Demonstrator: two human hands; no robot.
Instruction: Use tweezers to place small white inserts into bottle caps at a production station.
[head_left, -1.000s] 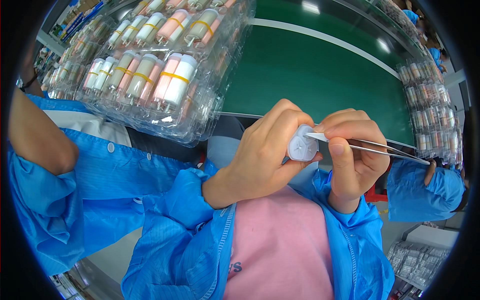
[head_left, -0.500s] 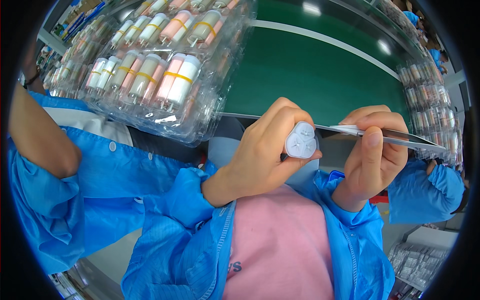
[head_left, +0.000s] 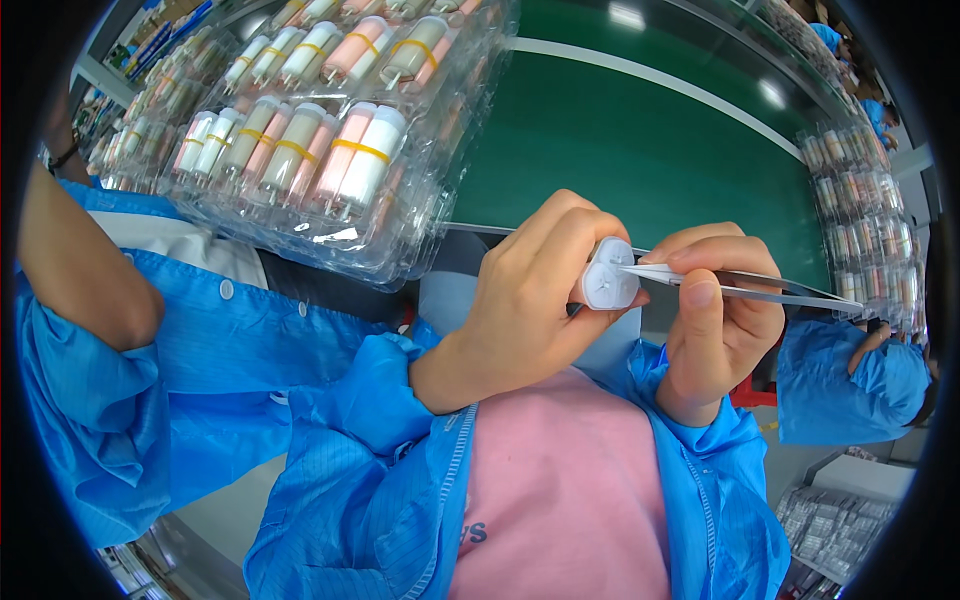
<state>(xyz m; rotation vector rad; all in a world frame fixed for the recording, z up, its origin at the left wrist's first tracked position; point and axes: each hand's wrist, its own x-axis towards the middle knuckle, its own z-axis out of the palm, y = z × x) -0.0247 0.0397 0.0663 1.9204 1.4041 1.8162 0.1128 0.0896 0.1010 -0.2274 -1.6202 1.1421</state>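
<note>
My left hand [head_left: 530,290] is closed around a white piece with a three-lobed end [head_left: 606,288]. That end faces up toward me, and the rest of the piece is hidden in my fingers. In my right hand [head_left: 722,325] is a pair of metal tweezers [head_left: 805,299], pinched between thumb and fingers and lying nearly level. Their pale tip points left and meets the lobed end, at its right side. Whether the tip grips anything there is too small to tell.
Clear plastic trays [head_left: 405,245] at left hold pink, white and grey cylinders [head_left: 368,165] tied with yellow bands. Ahead runs a green belt [head_left: 620,150], with more loaded trays [head_left: 868,240] on its right. A co-worker's bare arm [head_left: 85,270] is close at left; another blue-clad person [head_left: 830,385] is at right.
My right hand has moved left, bringing the tweezers' tip from beside the white piece onto its lobed end. My left hand has barely shifted and still holds the piece.
</note>
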